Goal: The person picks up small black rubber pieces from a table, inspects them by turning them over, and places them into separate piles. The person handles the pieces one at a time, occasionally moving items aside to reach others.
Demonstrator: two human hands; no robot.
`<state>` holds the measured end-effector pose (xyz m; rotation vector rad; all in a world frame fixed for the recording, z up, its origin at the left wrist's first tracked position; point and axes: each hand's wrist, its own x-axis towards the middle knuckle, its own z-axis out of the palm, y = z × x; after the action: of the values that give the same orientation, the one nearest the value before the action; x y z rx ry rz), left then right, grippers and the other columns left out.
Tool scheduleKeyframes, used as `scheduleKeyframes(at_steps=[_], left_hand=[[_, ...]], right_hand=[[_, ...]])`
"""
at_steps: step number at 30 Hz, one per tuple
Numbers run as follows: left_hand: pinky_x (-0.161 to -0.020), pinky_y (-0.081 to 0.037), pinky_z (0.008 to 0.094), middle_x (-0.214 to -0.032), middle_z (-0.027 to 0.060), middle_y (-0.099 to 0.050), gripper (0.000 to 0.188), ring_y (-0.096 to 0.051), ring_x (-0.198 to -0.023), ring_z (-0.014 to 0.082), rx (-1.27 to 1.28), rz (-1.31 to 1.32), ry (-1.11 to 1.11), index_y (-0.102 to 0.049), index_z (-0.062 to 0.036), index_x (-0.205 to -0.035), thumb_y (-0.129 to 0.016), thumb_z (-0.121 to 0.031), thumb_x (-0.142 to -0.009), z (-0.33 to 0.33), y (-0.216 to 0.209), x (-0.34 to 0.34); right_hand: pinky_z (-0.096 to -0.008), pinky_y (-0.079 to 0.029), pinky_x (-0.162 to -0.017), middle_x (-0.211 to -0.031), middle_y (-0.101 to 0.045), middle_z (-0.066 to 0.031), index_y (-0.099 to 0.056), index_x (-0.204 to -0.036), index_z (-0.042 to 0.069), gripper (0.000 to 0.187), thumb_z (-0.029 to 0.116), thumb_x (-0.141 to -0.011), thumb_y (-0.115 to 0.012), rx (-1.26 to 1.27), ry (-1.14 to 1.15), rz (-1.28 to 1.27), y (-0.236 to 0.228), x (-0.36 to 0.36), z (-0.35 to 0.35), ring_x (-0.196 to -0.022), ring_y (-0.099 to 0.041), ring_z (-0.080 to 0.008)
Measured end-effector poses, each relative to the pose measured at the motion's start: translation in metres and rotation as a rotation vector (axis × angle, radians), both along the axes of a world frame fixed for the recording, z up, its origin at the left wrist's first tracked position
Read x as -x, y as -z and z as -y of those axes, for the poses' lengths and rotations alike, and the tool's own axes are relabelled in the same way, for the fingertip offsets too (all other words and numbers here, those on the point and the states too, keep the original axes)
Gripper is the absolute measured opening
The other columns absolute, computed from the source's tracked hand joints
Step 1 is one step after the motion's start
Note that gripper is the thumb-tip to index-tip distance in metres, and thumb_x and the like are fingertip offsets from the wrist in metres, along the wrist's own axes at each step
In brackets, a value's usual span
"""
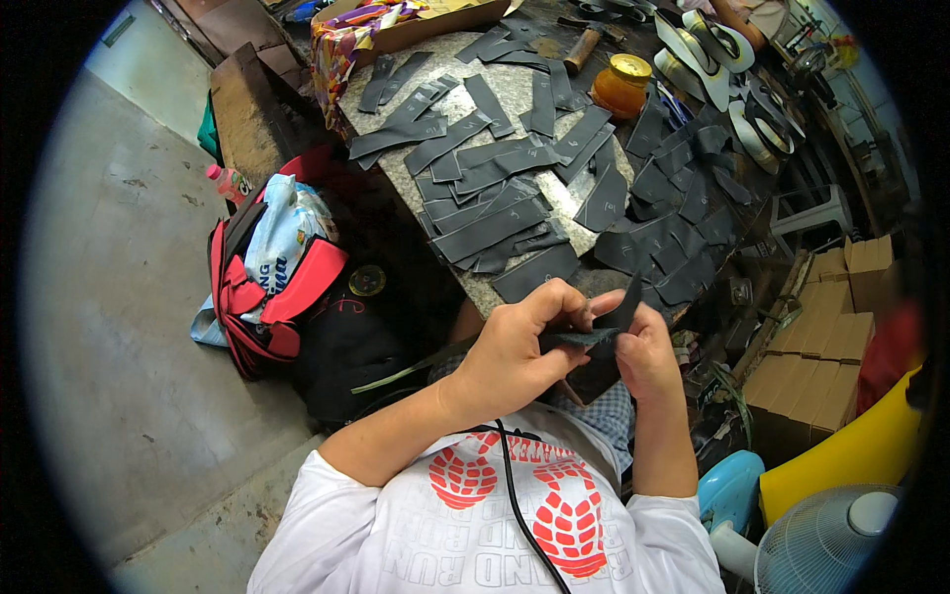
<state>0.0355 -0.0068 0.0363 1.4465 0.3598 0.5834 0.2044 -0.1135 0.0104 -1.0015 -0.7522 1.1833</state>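
Both hands work 1 dark strip [592,335], held above the lap just off the near edge of the stone worktable [396,89]. Left hand [515,351]: fingers curled shut, thumb pinching the strip. Right hand [645,348]: fingers closed on its other end, upturned tip showing. Many cut strips [495,213] lie spread on the table, so progress looks well along; share finished vs. untouched cannot be told. Orange jar [621,84] stands beyond. Strip's underside hidden by fingers; table's far right crowded and dim
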Motion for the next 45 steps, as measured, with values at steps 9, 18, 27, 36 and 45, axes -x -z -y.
scheduleKeyframes(at_steps=[9,18,27,36,45], left_hand=[[-0.051,-0.047,0.0197,-0.088,0.0039,-0.061,0.015,-0.059,-0.062,0.0057,0.216,-0.140,-0.099,-0.053,-0.0017,-0.106,-0.061,-0.003,-0.093,-0.005,0.006,0.012],[-0.040,-0.045,0.0196,-0.090,0.0157,-0.072,0.022,-0.059,-0.049,0.0088,0.502,-0.230,0.042,-0.056,0.0022,-0.113,-0.059,-0.009,-0.095,-0.024,0.013,0.016],[-0.042,-0.046,0.0201,-0.089,0.0145,-0.072,0.019,-0.059,-0.050,0.0083,0.493,-0.277,0.113,-0.058,0.0028,-0.109,-0.059,-0.006,-0.093,-0.026,0.012,0.018],[-0.042,-0.046,0.0194,-0.087,0.0133,-0.072,0.019,-0.059,-0.050,0.0076,0.478,-0.303,0.121,-0.058,0.0026,-0.109,-0.059,-0.005,-0.092,-0.027,0.014,0.018],[-0.043,-0.046,0.0192,-0.086,0.0134,-0.072,0.018,-0.058,-0.050,0.0073,0.510,-0.293,0.134,-0.059,0.0024,-0.108,-0.059,-0.005,-0.091,-0.027,0.014,0.018]], right_hand=[[-0.0278,-0.052,-0.082,-0.096,-0.067,-0.0091,-0.060,-0.096,0.000,0.024,-0.015,-0.079,-0.068,-0.031,0.224,0.488,-0.013,0.013,-0.012,-0.091,-0.066,-0.0151],[-0.0267,-0.060,-0.066,-0.093,-0.067,-0.0098,-0.055,-0.108,0.000,0.032,-0.008,-0.082,-0.072,0.069,0.259,0.132,-0.007,0.001,-0.022,-0.077,-0.068,-0.0153],[-0.0213,-0.052,-0.054,-0.082,-0.067,-0.0059,-0.058,-0.103,0.002,0.029,-0.004,-0.081,-0.075,0.152,0.176,0.179,-0.010,0.016,-0.027,-0.065,-0.065,-0.0103],[-0.0205,-0.050,-0.051,-0.081,-0.066,-0.0046,-0.059,-0.099,0.003,0.027,-0.007,-0.079,-0.075,0.155,0.177,0.231,-0.014,0.020,-0.025,-0.061,-0.063,-0.0095],[-0.0212,-0.051,-0.053,-0.082,-0.066,-0.0051,-0.059,-0.100,0.002,0.027,-0.008,-0.080,-0.072,0.158,0.143,0.234,-0.011,0.019,-0.025,-0.064,-0.063,-0.0091]])
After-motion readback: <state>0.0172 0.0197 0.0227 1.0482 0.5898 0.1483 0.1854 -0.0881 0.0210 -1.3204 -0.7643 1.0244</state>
